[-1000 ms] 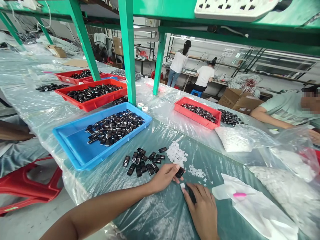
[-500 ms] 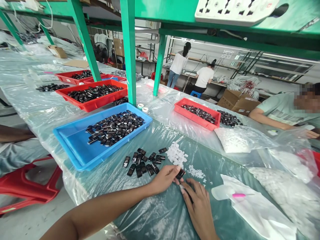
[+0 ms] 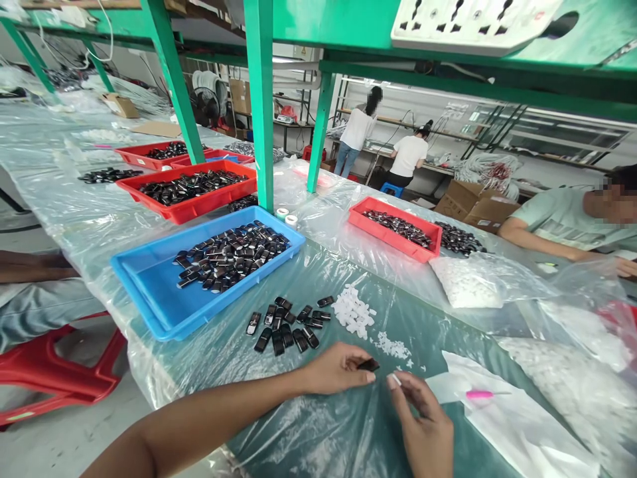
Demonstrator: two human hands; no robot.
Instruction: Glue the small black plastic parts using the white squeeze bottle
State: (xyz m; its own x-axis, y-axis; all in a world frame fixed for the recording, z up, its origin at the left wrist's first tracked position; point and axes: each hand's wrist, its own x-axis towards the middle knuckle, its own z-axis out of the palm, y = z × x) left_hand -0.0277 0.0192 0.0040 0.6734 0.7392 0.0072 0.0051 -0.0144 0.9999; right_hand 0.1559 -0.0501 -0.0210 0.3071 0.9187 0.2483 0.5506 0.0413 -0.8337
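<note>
My left hand point(image 3: 339, 369) is closed around a small black plastic casing point(image 3: 369, 364), whose end sticks out past the fingers. Just to its right, my right hand point(image 3: 419, 408) pinches a small white plastic piece point(image 3: 396, 380) between thumb and forefinger. The two hands are a short gap apart above the plastic-covered table. Beyond my left hand lie several loose black casings point(image 3: 288, 323). A pile of flat white pieces point(image 3: 353, 311) sits beside them, with a heap of smaller white bits point(image 3: 392, 345) nearer my right hand.
A blue tray point(image 3: 142, 292) of black casings stands at left, red trays point(image 3: 179, 214) behind it. Another red tray point(image 3: 393, 239) is farther right. White bags point(image 3: 572, 392) and a pink-handled tool point(image 3: 479, 394) lie at right. Green posts point(image 3: 259, 106) rise from the table; a co-worker point(image 3: 562, 219) sits opposite.
My hands have moved apart, the right one shifting right and turning palm inward. The black casing has tilted and dropped slightly in my left hand. A white piece now shows in my right fingertips.
</note>
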